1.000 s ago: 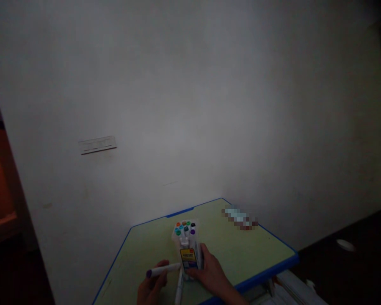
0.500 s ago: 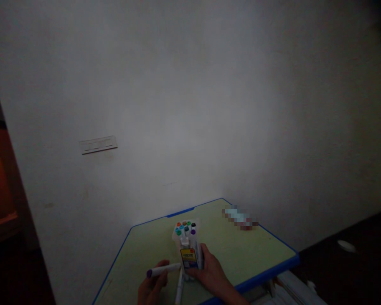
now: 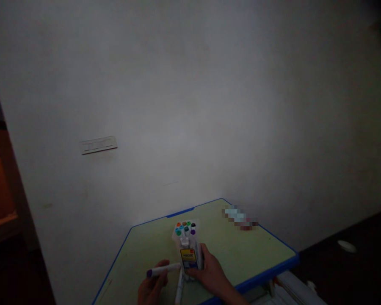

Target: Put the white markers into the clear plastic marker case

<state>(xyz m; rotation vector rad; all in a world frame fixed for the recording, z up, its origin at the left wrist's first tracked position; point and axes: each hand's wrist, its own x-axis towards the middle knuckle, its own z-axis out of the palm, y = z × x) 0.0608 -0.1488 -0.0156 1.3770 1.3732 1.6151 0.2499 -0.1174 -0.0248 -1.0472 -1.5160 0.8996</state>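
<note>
A clear plastic case point(image 3: 188, 248) with a yellow and dark label holds several markers with coloured caps, orange, green, blue, black and purple among them. My right hand point(image 3: 209, 271) is wrapped round its lower right side. Pinched in my left hand point(image 3: 154, 283) is a white marker with a dark purple end point(image 3: 164, 270), lying nearly level, its far tip close to the case. Another white marker point(image 3: 179, 288) lies on the table between my hands, pointing toward the case's base.
The pale green table point(image 3: 241, 258) has a blue edge and stands against a grey wall. A blurred-out item point(image 3: 239, 217) lies near its back right edge. Papers or books point(image 3: 285, 290) show beneath the right front edge.
</note>
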